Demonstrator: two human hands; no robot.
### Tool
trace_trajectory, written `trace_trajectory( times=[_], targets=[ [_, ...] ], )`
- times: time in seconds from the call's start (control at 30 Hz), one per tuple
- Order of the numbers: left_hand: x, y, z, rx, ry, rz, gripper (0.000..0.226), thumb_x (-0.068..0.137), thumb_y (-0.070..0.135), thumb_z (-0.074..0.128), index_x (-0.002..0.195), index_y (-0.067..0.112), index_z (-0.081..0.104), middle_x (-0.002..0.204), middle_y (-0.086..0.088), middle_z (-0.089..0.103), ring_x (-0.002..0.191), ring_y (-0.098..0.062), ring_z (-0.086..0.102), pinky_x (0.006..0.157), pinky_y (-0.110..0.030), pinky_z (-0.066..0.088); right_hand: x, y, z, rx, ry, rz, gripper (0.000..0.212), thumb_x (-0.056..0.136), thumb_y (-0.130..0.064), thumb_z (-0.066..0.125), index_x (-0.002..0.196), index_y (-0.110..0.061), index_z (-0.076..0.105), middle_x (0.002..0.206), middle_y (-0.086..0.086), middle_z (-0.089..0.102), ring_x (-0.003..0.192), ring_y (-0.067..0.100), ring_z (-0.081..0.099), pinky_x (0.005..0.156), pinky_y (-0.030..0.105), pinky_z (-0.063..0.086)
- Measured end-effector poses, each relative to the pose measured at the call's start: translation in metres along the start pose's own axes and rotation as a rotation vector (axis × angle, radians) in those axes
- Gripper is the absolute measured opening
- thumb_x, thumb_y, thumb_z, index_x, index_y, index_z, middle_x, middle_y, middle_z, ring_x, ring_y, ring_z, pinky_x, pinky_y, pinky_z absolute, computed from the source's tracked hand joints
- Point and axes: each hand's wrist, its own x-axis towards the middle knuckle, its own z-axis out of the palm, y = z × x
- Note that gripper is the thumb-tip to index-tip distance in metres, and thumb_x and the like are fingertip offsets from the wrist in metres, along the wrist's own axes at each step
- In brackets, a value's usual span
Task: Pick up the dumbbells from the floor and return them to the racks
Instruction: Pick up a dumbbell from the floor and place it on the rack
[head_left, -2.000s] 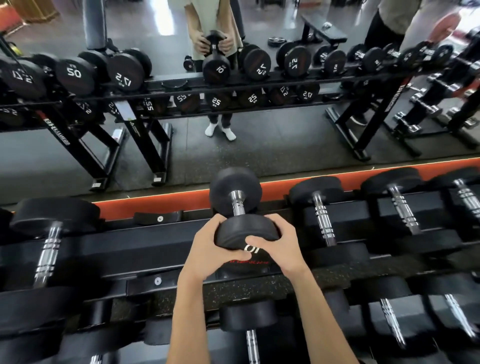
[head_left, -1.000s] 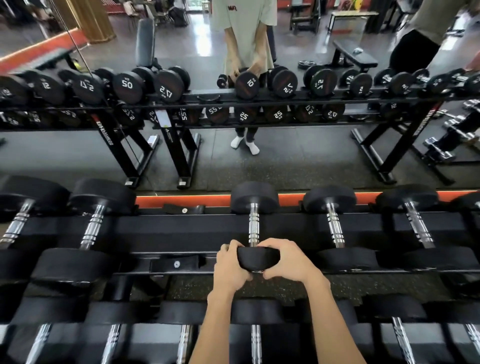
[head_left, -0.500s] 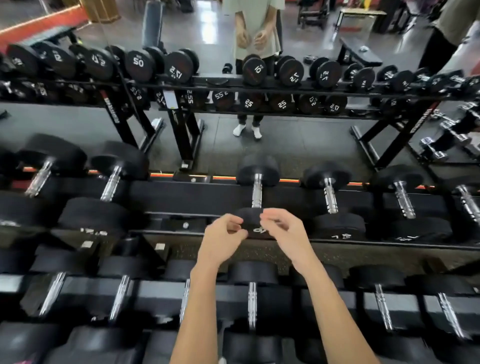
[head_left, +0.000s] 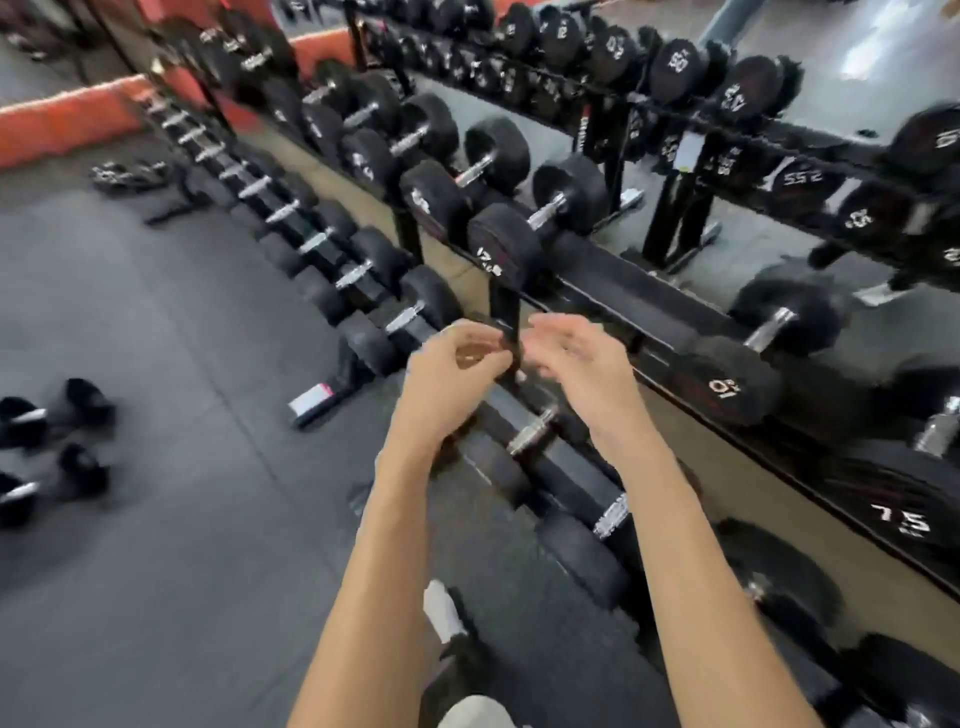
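Note:
My left hand (head_left: 457, 364) and my right hand (head_left: 582, 364) hang in the air in front of the rack (head_left: 613, 291), both with loosely curled fingers and holding nothing. The black dumbbell marked 10 (head_left: 727, 382) lies on the upper shelf to the right of my right hand, apart from it. Two black dumbbells (head_left: 47, 410) (head_left: 52, 483) lie on the floor at the far left, well away from both hands. The picture is blurred by motion.
The two-tier rack runs from upper left to lower right, filled with black dumbbells (head_left: 498, 244). A mirror (head_left: 779, 156) behind it reflects more racks. Dark rubber floor (head_left: 156, 571) spreads to the left. A weight plate (head_left: 124, 174) lies far back.
My hands let go of the 10 dumbbell, which stays on the upper shelf. My view has swung left, so the rack now runs diagonally and the floor dumbbells show.

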Motion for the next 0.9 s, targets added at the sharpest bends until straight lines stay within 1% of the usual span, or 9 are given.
trace_trajectory(
  times=[0.1, 0.17, 0.23, 0.3, 0.5, 0.63, 0.7, 0.8, 0.9],
  targets=[
    [-0.072, -0.020, -0.054, -0.021, 0.170, -0.090, 0.016, 0.091, 0.018, 0.076, 0.105, 0.026, 0.073, 0.091, 0.019, 0.074, 0.078, 0.015, 0.065, 0.071, -0.004, 0.046, -0.040, 0.004, 0.056, 0.004, -0.181, -0.010, 0.021, 0.094, -0.010, 0.072, 0.107, -0.027, 0.073, 0.105, -0.005, 0.080, 0.101, 0.007, 0.073, 0.089, 0.024, 0.056],
    [-0.120, -0.034, -0.096, -0.012, 0.301, -0.150, 0.018, 0.091, 0.018, 0.076, 0.107, 0.027, 0.073, 0.096, 0.016, 0.077, 0.087, 0.005, 0.070, 0.077, -0.010, 0.050, -0.068, 0.005, 0.100, -0.005, -0.317, -0.028, 0.022, 0.095, -0.011, 0.072, 0.107, -0.029, 0.072, 0.107, -0.005, 0.079, 0.105, 0.009, 0.072, 0.088, 0.024, 0.054],
    [-0.172, -0.047, -0.140, -0.019, 0.440, -0.194, 0.021, 0.089, 0.016, 0.079, 0.101, 0.031, 0.073, 0.096, 0.014, 0.078, 0.092, -0.004, 0.074, 0.083, -0.016, 0.053, -0.099, 0.003, 0.148, -0.011, -0.445, -0.046, 0.024, 0.095, -0.008, 0.071, 0.109, -0.028, 0.072, 0.106, -0.005, 0.079, 0.105, 0.010, 0.072, 0.090, 0.025, 0.054],
    [-0.233, -0.061, -0.184, -0.022, 0.574, -0.243, 0.027, 0.086, 0.012, 0.082, 0.093, 0.036, 0.072, 0.087, 0.016, 0.078, 0.088, -0.006, 0.075, 0.082, -0.020, 0.055, -0.138, 0.001, 0.201, -0.030, -0.592, -0.060, 0.026, 0.094, -0.005, 0.071, 0.110, -0.026, 0.072, 0.105, -0.005, 0.079, 0.101, 0.007, 0.070, 0.091, 0.026, 0.053],
    [-0.417, -0.094, -0.293, -0.052, 0.979, -0.380, 0.013, 0.082, 0.025, 0.088, 0.089, 0.025, 0.077, 0.074, 0.013, 0.077, 0.073, -0.002, 0.073, 0.068, -0.011, 0.049, -0.280, -0.003, 0.357, -0.040, -0.958, -0.092, 0.025, 0.094, -0.012, 0.072, 0.115, -0.025, 0.072, 0.109, -0.006, 0.079, 0.104, 0.006, 0.070, 0.098, 0.032, 0.054],
    [-0.544, -0.129, -0.356, -0.046, 1.191, -0.479, 0.005, 0.090, 0.022, 0.079, 0.094, 0.021, 0.077, 0.080, 0.004, 0.081, 0.081, -0.014, 0.077, 0.087, -0.034, 0.061, -0.398, 0.009, 0.463, -0.057, -1.173, -0.093, 0.026, 0.094, -0.013, 0.073, 0.118, -0.024, 0.071, 0.111, -0.006, 0.078, 0.108, 0.007, 0.070, 0.103, 0.037, 0.055],
    [-0.610, -0.148, -0.388, -0.025, 1.280, -0.538, 0.018, 0.091, 0.011, 0.073, 0.105, 0.022, 0.077, 0.091, 0.005, 0.081, 0.091, -0.012, 0.076, 0.094, -0.037, 0.059, -0.459, 0.018, 0.512, -0.062, -1.271, -0.081, 0.027, 0.094, -0.013, 0.073, 0.118, -0.024, 0.071, 0.111, -0.007, 0.079, 0.107, 0.007, 0.071, 0.103, 0.039, 0.055],
    [-0.694, -0.172, -0.433, 0.007, 1.359, -0.636, 0.044, 0.086, 0.007, 0.071, 0.122, 0.033, 0.071, 0.111, 0.018, 0.073, 0.100, -0.008, 0.070, 0.094, -0.032, 0.057, -0.537, 0.031, 0.574, -0.066, -1.405, -0.062, 0.026, 0.095, -0.014, 0.072, 0.118, -0.026, 0.071, 0.112, -0.008, 0.078, 0.106, 0.004, 0.070, 0.103, 0.040, 0.055],
    [-0.754, -0.198, -0.464, -0.081, 1.441, -0.680, 0.033, 0.088, 0.016, 0.075, 0.117, 0.031, 0.073, 0.108, 0.013, 0.075, 0.091, 0.005, 0.067, 0.092, -0.024, 0.053, -0.596, 0.044, 0.623, -0.106, -1.503, -0.031, 0.026, 0.095, -0.015, 0.073, 0.118, -0.028, 0.071, 0.113, -0.009, 0.078, 0.106, 0.004, 0.071, 0.104, 0.041, 0.055]
  ],
)
